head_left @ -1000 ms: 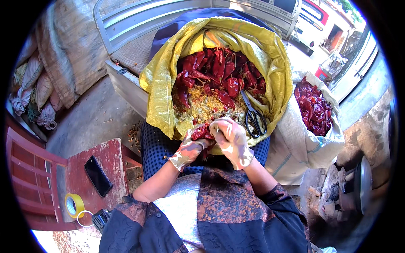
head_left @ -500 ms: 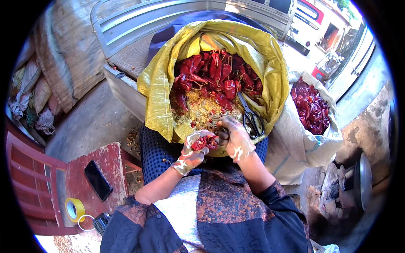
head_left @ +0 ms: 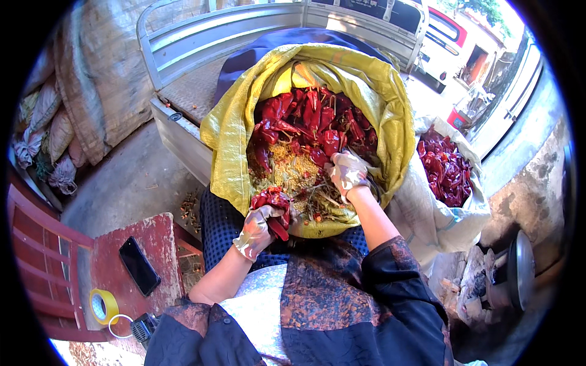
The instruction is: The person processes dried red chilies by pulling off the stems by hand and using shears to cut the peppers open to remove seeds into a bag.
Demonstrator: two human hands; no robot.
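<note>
A yellow woven sack (head_left: 235,131) lies rolled open in front of me, with glossy dried red peppers (head_left: 312,113) at its far side and loose yellow seeds (head_left: 287,168) and stems nearer. At the sack's near left rim, my left hand (head_left: 255,229), in a patterned glove, is closed around several dried red peppers (head_left: 274,200). My right hand (head_left: 348,172), gloved alike, reaches into the sack, its fingers curled at the lower end of a dried red pepper (head_left: 331,143). The fingertips are partly hidden. The scissors seen earlier are mostly covered by my right hand and wrist.
A white sack (head_left: 421,213) of red peppers (head_left: 445,168) stands at right. On the red wooden chair (head_left: 165,244) at left lie a black phone (head_left: 140,266) and a yellow tape roll (head_left: 104,306). A metal cart bed (head_left: 201,36) is behind the yellow sack.
My right hand has moved away from my left, forward into the sack to the peppers. My left hand has shifted slightly left and nearer, keeping its peppers, which now show more fully.
</note>
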